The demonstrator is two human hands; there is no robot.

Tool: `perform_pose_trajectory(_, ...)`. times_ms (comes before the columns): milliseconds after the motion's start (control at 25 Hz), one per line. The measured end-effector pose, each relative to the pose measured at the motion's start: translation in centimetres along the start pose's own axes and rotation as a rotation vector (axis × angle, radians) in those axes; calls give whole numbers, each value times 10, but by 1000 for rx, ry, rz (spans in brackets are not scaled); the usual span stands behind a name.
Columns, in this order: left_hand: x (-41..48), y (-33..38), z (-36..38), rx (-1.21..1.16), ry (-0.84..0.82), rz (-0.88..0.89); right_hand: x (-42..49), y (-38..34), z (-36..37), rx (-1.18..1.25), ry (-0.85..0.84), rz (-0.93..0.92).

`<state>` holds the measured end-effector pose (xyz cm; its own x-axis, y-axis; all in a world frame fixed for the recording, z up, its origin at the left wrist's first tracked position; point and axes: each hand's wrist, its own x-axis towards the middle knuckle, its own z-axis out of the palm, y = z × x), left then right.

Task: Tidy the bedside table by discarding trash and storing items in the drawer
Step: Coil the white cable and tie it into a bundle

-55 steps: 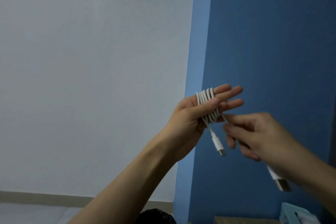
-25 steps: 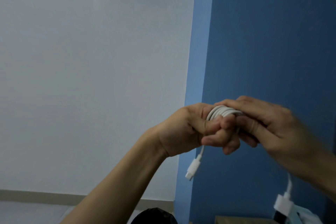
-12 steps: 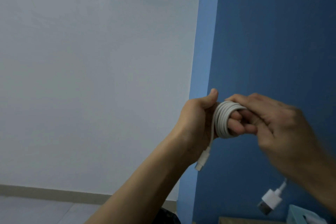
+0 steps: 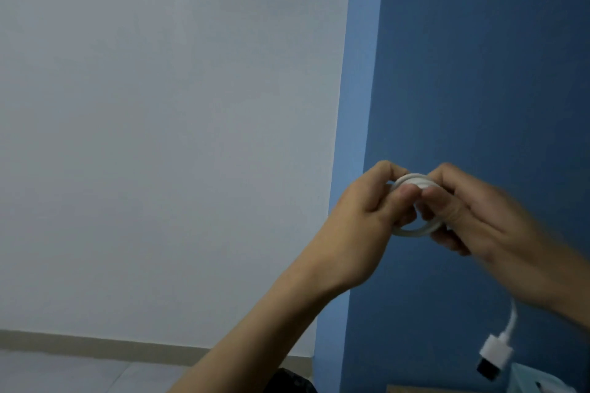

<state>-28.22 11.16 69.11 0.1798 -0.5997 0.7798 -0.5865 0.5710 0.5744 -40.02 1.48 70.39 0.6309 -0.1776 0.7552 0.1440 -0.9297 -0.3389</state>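
A: We open on the white wall (image 4: pixel 159 137), filling the left of our view, and the blue wall (image 4: pixel 479 73) on the right.

B: And in front of that blue wall we have both hands up in the air, meeting just right of centre. The cable (image 4: pixel 412 231) is between them, wound into a ring.

A: Left hand (image 4: pixel 360 223) first: thumb and forefinger are pinching the top of the ring, and the other fingers are curled in under it.

B: The right hand (image 4: pixel 472 217) is blurred, but we can see its fingers curled round the ring's right side, thumb (image 4: pixel 447 201) pressed in beside the left one.

A: The ring stands roughly on edge, its opening turned towards us.

B: Lower right, we catch the loose tail hanging under the right forearm. The plug (image 4: pixel 493 357) dangles there with its long axis close to upright and its metal tip pointing down and a little left.

A: It hangs just above a pale box (image 4: pixel 526 380), and a strip of table (image 4: pixel 415 389) shows at the bottom edge.
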Motion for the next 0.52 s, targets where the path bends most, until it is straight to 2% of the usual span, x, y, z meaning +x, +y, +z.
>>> perform_pose_trajectory(120, -1, 0, 0, -165, -41, -54, 1, -1, 3, 117, 74, -25)
perform_pose_trajectory(320, -2, -2, -15, -738, -156, -260, -2, 0, 9, 279, 170, -12)
perform_pose_trajectory(520, -4, -12, -9, -713, -126, -230, -3, 6, 14, 332, 197, 48)
